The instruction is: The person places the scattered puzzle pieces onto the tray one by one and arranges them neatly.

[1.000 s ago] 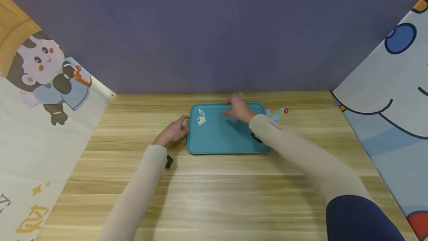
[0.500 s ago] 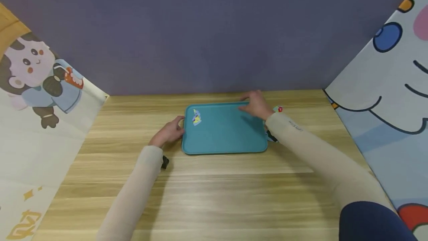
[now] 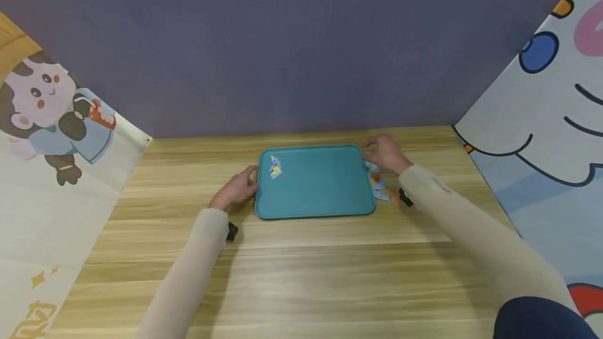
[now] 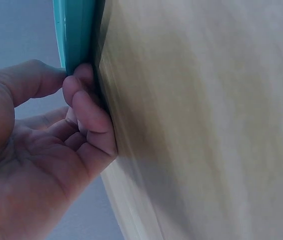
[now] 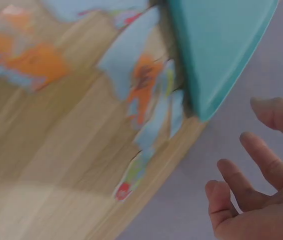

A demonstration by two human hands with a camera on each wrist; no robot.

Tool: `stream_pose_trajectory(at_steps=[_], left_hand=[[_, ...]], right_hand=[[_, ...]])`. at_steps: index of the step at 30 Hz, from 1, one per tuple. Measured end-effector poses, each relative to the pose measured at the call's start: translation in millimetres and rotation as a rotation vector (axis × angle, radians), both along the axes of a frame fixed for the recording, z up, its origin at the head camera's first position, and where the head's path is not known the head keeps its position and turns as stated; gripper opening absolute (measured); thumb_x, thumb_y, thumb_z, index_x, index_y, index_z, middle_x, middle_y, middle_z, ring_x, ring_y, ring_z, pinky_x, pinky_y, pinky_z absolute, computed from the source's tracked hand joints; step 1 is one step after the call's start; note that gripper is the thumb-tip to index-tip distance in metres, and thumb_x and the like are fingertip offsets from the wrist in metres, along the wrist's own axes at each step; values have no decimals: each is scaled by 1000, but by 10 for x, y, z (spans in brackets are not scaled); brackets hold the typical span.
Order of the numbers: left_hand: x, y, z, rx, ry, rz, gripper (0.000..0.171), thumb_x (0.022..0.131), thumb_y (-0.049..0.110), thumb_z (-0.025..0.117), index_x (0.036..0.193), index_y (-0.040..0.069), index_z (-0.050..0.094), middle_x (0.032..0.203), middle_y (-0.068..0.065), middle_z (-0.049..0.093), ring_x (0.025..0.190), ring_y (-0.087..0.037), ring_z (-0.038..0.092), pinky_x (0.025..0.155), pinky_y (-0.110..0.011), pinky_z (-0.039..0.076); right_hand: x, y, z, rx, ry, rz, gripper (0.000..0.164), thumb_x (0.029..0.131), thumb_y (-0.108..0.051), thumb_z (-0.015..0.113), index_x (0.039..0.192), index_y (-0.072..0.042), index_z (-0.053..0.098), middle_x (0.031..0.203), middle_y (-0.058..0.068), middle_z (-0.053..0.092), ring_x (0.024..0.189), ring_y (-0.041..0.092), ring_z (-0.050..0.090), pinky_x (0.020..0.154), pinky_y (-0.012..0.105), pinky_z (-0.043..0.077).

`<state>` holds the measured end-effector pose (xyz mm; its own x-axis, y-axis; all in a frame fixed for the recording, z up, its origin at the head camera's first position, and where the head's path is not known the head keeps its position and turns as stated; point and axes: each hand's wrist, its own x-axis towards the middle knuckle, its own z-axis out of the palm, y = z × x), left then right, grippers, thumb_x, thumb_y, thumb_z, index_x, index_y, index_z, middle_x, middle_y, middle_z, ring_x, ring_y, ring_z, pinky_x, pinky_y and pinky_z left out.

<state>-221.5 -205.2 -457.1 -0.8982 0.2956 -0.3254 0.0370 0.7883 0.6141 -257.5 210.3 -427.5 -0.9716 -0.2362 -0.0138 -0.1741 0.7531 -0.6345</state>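
A flat teal tray [image 3: 315,182] lies on the wooden table, with a small torn scrap of printed paper [image 3: 275,167] on its upper left. At the tray's left edge, my left hand [image 3: 237,187] pinches the rim; the left wrist view shows its thumb [image 4: 36,80] against the rim and its curled fingers [image 4: 89,112] low at the tabletop. My right hand [image 3: 385,151] is held just off the tray's far right corner, fingers loosely bent and holding nothing. Several torn paper pieces [image 5: 144,80], blue, orange and red, lie along the tray's right side.
A separate orange and blue paper piece [image 5: 36,65] lies farther from the tray on the wooden tabletop [image 3: 301,276]. A dark wall [image 3: 301,51] stands behind the table, and printed cartoon panels [image 3: 542,145] rise at both sides.
My right hand has moved right, from over the tray to beyond its right edge. My left hand stays at the left rim. The head view has shifted slightly.
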Motion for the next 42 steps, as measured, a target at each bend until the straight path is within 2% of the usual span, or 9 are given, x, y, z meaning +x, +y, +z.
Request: stream_pose_trajectory(at_steps=[4, 5, 9, 14, 18, 24, 27, 35, 42], left_hand=[[6, -1, -12, -10, 4, 9, 63, 94, 12, 50, 149, 8, 21, 87, -10, 62, 70, -20, 56, 61, -32, 45], [5, -1, -15, -12, 7, 11, 63, 94, 12, 50, 149, 8, 21, 87, -10, 62, 70, -20, 56, 62, -32, 46], [3, 2, -22, -22, 13, 15, 63, 94, 13, 49, 150, 8, 21, 87, -10, 61, 67, -19, 54, 60, -32, 45], [6, 9, -20, -22, 9, 26, 63, 94, 13, 49, 150, 9, 21, 84, -9, 60, 63, -18, 52, 58, -31, 44], [9, 0, -24, -20, 7, 31, 63, 94, 13, 48, 150, 9, 21, 85, -10, 60, 64, -18, 53, 58, -31, 44], [2, -20, -36, -27, 26, 21, 62, 93, 14, 49, 149, 8, 23, 92, -12, 61, 70, -20, 55, 62, -32, 45], [3, -14, -30, -30, 28, 22, 62, 93, 15, 49, 149, 9, 24, 94, -12, 61, 71, -20, 55, 63, -33, 45], [7, -6, -21, -30, 16, 26, 62, 92, 14, 51, 149, 10, 25, 91, -11, 62, 69, -20, 55, 62, -33, 45], [-15, -14, -27, -29, 26, 21, 62, 92, 14, 51, 148, 9, 26, 91, -12, 63, 70, -20, 56, 64, -33, 46]], right_hand=[[22, 156, -43, 22, -5, -9, 41, 84, -9, 68, 122, 4, 59, 136, 28, 42, 120, 43, 42, 96, 53, 36], [28, 200, -55, 33, -8, -12, 41, 84, -9, 67, 123, 4, 59, 136, 28, 42, 123, 44, 37, 97, 54, 34], [55, 356, -119, 57, -40, 1, 44, 82, -5, 68, 124, 6, 57, 132, 29, 44, 114, 44, 43, 89, 54, 40], [85, 439, -215, 97, -52, 33, 46, 78, -8, 74, 119, 6, 60, 125, 26, 53, 109, 41, 45, 100, 55, 25], [94, 454, -264, 100, -46, 21, 46, 79, -10, 73, 119, 7, 59, 122, 27, 54, 108, 41, 48, 104, 54, 19], [54, 531, -351, 124, 35, -75, 46, 80, -12, 70, 118, 11, 58, 106, 28, 60, 95, 38, 54, 93, 51, 35], [27, 566, -399, 86, 49, -143, 46, 80, -13, 70, 116, 12, 58, 104, 27, 60, 93, 37, 55, 85, 50, 41], [-29, 494, -469, 129, 91, -241, 47, 82, -27, 70, 111, 9, 61, 104, 26, 61, 103, 44, 46, 97, 54, 23], [-120, 413, -458, 205, 101, -273, 47, 79, -28, 72, 105, 10, 63, 103, 26, 63, 97, 43, 53, 95, 53, 24]])
